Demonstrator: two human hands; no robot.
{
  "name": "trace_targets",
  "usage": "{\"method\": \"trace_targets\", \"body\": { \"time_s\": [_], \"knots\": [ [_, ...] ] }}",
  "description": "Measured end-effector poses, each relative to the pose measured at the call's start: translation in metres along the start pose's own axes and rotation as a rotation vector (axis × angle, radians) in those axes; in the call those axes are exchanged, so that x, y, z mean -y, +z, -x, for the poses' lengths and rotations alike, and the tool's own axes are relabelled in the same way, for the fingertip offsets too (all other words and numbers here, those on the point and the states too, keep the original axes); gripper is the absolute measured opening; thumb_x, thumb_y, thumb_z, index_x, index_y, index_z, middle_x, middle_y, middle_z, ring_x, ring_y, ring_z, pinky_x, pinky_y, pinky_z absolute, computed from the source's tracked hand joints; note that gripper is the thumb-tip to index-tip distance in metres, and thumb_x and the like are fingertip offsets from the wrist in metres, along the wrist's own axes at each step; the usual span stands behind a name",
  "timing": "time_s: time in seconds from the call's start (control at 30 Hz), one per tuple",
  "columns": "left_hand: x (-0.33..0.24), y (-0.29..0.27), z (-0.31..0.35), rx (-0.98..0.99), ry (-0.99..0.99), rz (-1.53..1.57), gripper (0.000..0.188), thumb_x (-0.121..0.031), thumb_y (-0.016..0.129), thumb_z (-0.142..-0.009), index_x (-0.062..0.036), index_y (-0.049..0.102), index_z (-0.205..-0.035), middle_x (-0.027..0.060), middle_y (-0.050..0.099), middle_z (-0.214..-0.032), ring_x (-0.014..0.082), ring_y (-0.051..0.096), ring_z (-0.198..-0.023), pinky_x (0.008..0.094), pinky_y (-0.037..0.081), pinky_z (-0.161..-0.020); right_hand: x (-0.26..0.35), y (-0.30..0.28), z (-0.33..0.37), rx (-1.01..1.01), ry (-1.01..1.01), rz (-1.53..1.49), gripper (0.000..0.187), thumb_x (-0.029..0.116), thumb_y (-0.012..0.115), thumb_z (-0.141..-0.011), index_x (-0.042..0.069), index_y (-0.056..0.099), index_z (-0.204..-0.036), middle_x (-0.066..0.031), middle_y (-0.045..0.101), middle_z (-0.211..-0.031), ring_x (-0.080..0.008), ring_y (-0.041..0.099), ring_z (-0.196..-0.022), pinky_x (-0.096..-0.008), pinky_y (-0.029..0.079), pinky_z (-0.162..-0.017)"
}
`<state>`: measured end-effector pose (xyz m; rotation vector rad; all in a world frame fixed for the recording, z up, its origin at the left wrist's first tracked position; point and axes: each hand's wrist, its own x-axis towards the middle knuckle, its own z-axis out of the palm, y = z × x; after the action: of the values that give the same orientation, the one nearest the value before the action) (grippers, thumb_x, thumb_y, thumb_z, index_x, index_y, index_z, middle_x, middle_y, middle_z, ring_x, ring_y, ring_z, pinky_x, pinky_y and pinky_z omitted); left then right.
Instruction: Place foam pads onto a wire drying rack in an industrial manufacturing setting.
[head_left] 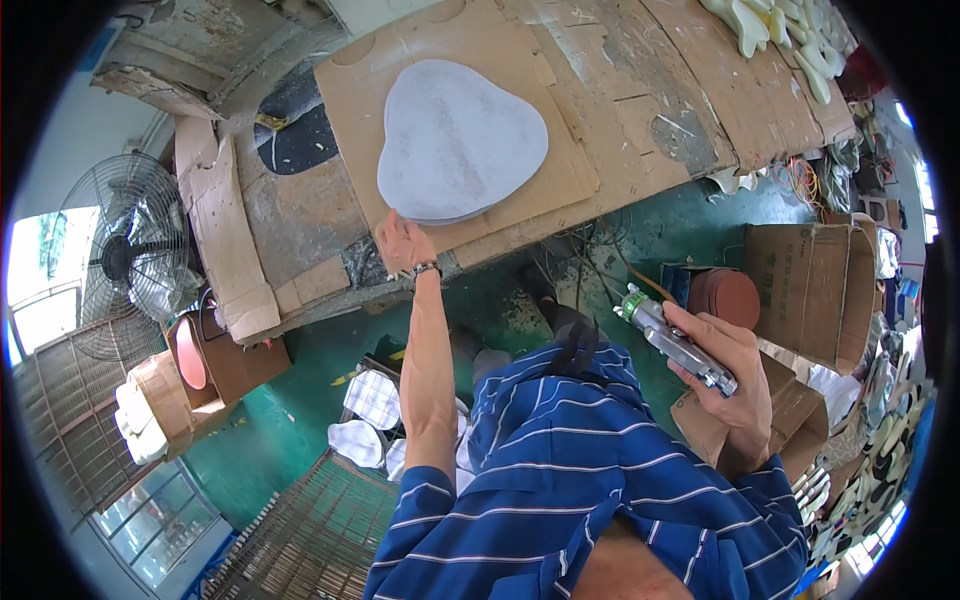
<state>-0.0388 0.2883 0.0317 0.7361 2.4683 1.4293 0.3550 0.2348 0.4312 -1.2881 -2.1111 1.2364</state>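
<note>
A white, rounded three-lobed pad [462, 140] lies on a flat sheet of cardboard [555, 185] on the bench, with a thin layer showing beneath its near edge. My left hand [403, 243], a beaded bracelet at its wrist, is at the pad's near left corner. Its fingers are bent and closed, the tips pinching the rim there. In my right hand [735, 375] is a metal spray gun [680, 343] with a green front end, held off the bench to the right. A brown hose [640, 272] runs beside it.
Worn cardboard covers the bench [640, 110]; a dark pad [297, 138] lies at its left and pale curved pieces [760, 25] at far right. A fan [120, 255] stands left. Cartons [800, 285] and a round brown stack [723, 297] sit right. Light pads [357, 440] and a wire rack [300, 525] are below.
</note>
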Motion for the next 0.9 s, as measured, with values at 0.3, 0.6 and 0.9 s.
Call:
{"method": "trace_targets", "body": {
  "time_s": [0.3,0.6,0.9],
  "knots": [
    [-0.011,0.004,-0.01,-0.005,0.237,-0.271,0.045,-0.015,0.077,-0.079,-0.0121,0.066,-0.122,0.0185,0.059,-0.111,0.0377,0.058,-0.104,0.0467,0.048,-0.09,-0.007,0.003,-0.018,-0.152,-0.124,-0.038,0.069,-0.011,0.067,-0.066,0.0,0.059,-0.134,-0.0173,0.065,-0.09,-0.0309,0.065,-0.076,-0.0321,0.05,-0.069],
    [0.009,0.005,-0.028,0.148,0.097,-0.178,0.041,-0.021,0.075,-0.081,-0.0146,0.069,-0.121,0.0199,0.058,-0.116,0.0377,0.056,-0.108,0.0469,0.046,-0.094,-0.005,-0.008,-0.005,0.026,-0.084,-0.155,0.07,-0.004,0.062,-0.064,-0.001,0.06,-0.134,-0.0174,0.066,-0.092,-0.0296,0.067,-0.079,-0.0337,0.051,-0.072],
    [-0.032,-0.007,-0.016,0.054,0.248,-0.429,0.036,-0.021,0.076,-0.079,-0.0106,0.072,-0.114,0.016,0.062,-0.111,0.036,0.057,-0.109,0.047,0.048,-0.094,-0.017,-0.015,0.013,-0.227,0.063,-0.016,0.059,-0.007,0.071,-0.074,0.001,0.062,-0.132,-0.0159,0.067,-0.093,-0.0236,0.065,-0.078,-0.0292,0.049,-0.071]
  ]
}}
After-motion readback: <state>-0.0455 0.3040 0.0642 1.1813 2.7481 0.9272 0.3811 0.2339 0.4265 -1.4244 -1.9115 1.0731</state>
